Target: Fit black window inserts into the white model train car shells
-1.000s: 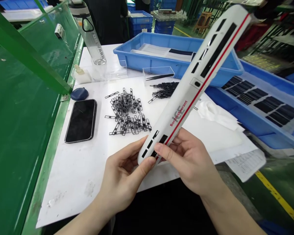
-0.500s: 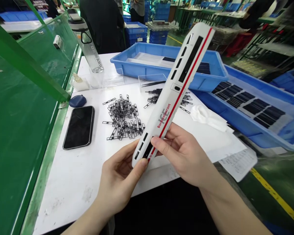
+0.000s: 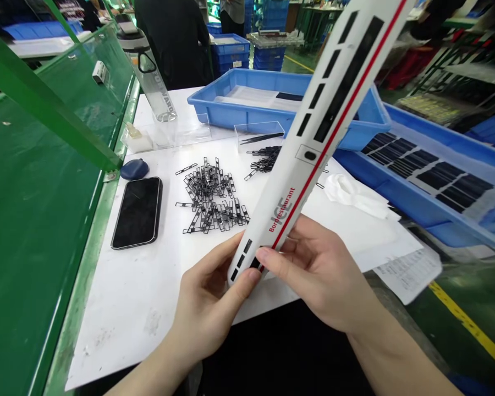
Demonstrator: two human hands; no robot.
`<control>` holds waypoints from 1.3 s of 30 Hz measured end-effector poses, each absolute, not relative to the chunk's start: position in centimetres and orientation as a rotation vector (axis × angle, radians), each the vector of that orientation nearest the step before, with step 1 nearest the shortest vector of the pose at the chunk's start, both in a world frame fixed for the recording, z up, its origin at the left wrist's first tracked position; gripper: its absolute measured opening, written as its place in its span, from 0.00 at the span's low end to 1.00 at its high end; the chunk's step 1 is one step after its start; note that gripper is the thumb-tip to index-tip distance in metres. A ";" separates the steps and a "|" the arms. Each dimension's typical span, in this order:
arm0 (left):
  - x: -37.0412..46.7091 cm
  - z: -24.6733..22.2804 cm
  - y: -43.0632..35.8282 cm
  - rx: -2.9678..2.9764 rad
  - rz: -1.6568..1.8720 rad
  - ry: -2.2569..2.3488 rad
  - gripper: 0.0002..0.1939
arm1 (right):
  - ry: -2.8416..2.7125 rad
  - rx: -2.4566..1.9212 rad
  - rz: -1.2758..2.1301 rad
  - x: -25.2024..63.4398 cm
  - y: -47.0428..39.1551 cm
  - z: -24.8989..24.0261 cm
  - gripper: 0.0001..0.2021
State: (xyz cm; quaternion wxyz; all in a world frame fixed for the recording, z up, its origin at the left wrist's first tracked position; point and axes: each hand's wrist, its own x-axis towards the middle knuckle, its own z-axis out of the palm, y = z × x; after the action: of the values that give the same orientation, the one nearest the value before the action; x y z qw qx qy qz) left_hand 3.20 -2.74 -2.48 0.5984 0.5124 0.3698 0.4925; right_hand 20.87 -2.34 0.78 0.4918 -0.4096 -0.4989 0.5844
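Observation:
A long white train shell (image 3: pixel 301 165) with a red stripe, black window areas and red "Bordrestaurant" lettering slants up and right across the view. My left hand (image 3: pixel 214 302) is closed around its lower end, thumb on the edge. Just to the right, my right hand (image 3: pixel 313 269) grips the same shell, its thumb resting near the lower black window. Behind the shell, on the white table (image 3: pixel 148 297), lies a loose heap of small black frames (image 3: pixel 210 192). A second pile of black frames (image 3: pixel 266 159) is partly hidden by the shell.
A black phone (image 3: pixel 137 213), a dark blue object (image 3: pixel 134 169) and a clear bottle (image 3: pixel 159 91) stand or lie at the left. Tweezers (image 3: pixel 262 138) rest in a clear tray. Blue bins (image 3: pixel 214 110) are behind, crumpled white tissue (image 3: pixel 350 192) at right. A person in black (image 3: pixel 171 44) is beyond.
The upper end of the train shell has come closer to the camera and now reaches past the top edge of the view. Both hands keep their hold and appear slightly farther right.

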 end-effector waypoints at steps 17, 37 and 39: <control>3.2 -2.8 -2.8 1.106 1.191 0.868 0.20 | -1.263 -1.089 1.328 20.1 -1.7 0.5 0.04; 3.2 -2.7 -2.7 1.131 1.138 0.870 0.20 | -1.186 -1.104 1.283 19.9 -2.3 0.9 0.02; 2.8 -2.5 -2.2 1.125 1.134 0.849 0.18 | -1.198 -1.103 1.297 19.8 -2.3 1.0 0.02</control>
State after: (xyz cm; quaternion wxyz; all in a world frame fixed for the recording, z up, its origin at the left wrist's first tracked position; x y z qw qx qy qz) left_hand 2.84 -2.22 -2.49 0.6182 0.4891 0.3689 0.4926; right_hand 19.81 -2.35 1.03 0.5057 -0.4570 -0.4965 0.5375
